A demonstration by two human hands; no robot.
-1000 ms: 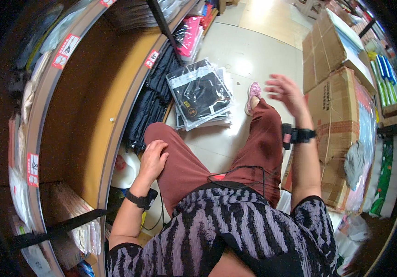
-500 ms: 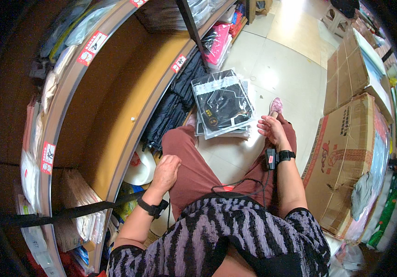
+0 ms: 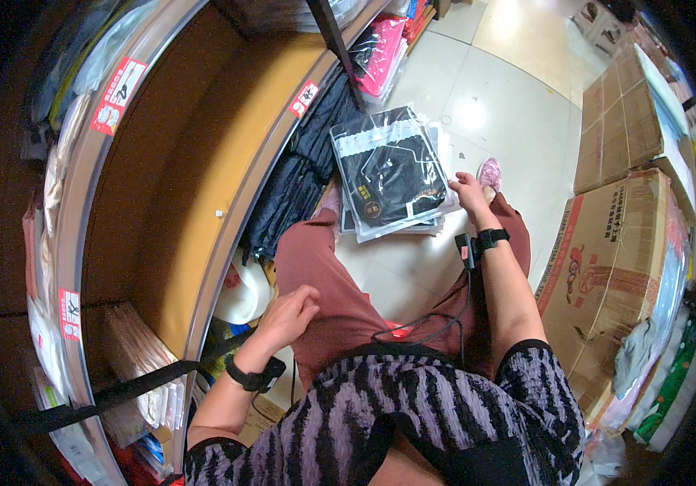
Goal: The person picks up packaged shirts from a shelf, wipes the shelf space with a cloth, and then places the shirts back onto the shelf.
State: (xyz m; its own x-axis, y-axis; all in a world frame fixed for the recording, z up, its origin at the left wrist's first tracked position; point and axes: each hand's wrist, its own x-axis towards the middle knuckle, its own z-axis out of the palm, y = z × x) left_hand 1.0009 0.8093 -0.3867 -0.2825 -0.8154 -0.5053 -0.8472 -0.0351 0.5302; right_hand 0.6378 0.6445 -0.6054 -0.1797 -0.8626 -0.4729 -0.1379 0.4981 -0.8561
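A stack of flat clear-plastic packets lies on the floor between my feet. The top packet [image 3: 392, 166] holds folded black clothing, with a white band and a round gold-coloured mark showing. My right hand [image 3: 472, 197] reaches to the stack's right edge, fingers partly stretched and nothing held; whether the fingertips touch the plastic I cannot tell. Over my left thigh, my left hand [image 3: 285, 317] hovers with loosely bent fingers and holds nothing. Each wrist wears a black strap; a small box with a cable sits at the right one.
A wooden shelf [image 3: 226, 162] curves along the left, with folded black packets [image 3: 287, 190] below its edge. Pink packets [image 3: 382, 61] stand beyond. Large cardboard boxes [image 3: 599, 259] line the right side. A white rounded object [image 3: 242, 296] sits by my left knee.
My right hand has moved forward and slightly left, closer to the stack. My left hand has lifted off my thigh a little and dropped back toward me. The stack stays on the floor.
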